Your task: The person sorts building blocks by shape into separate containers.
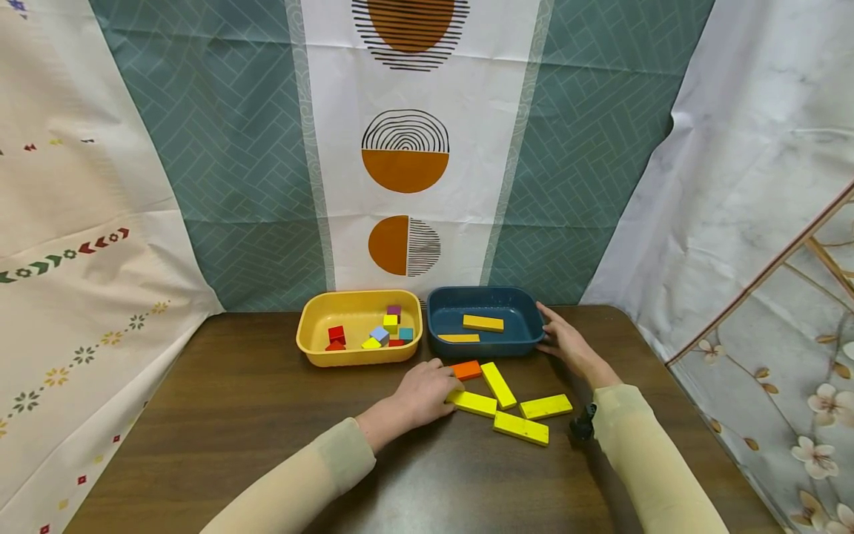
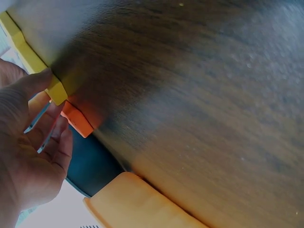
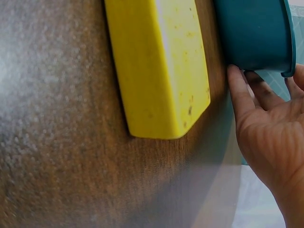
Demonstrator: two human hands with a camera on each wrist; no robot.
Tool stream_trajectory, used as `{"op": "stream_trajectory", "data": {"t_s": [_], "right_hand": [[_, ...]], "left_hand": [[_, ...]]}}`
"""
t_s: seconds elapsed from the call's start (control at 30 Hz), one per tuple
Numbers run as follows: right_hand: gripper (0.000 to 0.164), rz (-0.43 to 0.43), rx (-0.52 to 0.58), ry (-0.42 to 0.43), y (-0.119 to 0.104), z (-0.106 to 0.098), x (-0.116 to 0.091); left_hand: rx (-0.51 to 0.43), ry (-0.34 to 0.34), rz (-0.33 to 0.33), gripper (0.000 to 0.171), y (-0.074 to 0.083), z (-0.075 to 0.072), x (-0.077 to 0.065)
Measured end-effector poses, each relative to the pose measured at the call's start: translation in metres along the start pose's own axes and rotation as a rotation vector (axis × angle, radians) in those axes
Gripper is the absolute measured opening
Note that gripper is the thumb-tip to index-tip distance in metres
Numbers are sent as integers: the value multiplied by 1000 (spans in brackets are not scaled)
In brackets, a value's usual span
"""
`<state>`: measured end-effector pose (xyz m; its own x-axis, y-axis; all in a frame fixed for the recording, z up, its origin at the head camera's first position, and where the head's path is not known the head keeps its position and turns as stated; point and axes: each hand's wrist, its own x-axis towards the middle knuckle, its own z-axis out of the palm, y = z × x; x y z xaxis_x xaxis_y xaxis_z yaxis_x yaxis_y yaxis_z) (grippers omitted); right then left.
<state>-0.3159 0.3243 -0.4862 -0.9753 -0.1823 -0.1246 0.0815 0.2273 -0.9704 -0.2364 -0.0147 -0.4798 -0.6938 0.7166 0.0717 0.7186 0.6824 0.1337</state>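
My left hand (image 1: pixel 425 391) pinches the end of a yellow block (image 1: pixel 475 403) between thumb and fingers, low over the table. In the left wrist view the thumb lies on one side of that yellow block (image 2: pixel 58 91), with an orange block (image 2: pixel 77 119) just beyond. The right hand (image 1: pixel 572 345) touches the right end of a dark blue bin (image 1: pixel 534 337), its fingers fairly straight along the wall. Two yellow-orange blocks (image 1: pixel 483 323) lie inside this bin. From the right wrist, the fingertips show against the bin's outer wall (image 3: pixel 259 38).
Left of the blue bin stands a yellow bin (image 1: pixel 313 356) with several small coloured cubes (image 1: pixel 379 335). Several more yellow blocks (image 1: pixel 522 428) lie loose between the hands on the brown table (image 1: pixel 220 415). Patterned cloths (image 1: pixel 253 148) hang behind and at both sides.
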Motion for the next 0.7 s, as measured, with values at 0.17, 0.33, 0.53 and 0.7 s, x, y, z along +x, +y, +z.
{"op": "stream_trajectory", "data": {"t_s": [0.17, 0.33, 0.53, 0.7], "right_hand": [[65, -4, -3, -2, -1, 1, -2], [65, -17, 3, -18, -2, 0, -3], [65, -25, 8, -28, -2, -1, -3], [65, -24, 5, -26, -1, -1, -3]], "left_hand": [[22, 10, 14, 28, -1, 1, 0], [55, 24, 26, 28, -1, 0, -1], [26, 32, -2, 30, -2, -2, -2], [8, 53, -15, 31, -1, -7, -3]]}}
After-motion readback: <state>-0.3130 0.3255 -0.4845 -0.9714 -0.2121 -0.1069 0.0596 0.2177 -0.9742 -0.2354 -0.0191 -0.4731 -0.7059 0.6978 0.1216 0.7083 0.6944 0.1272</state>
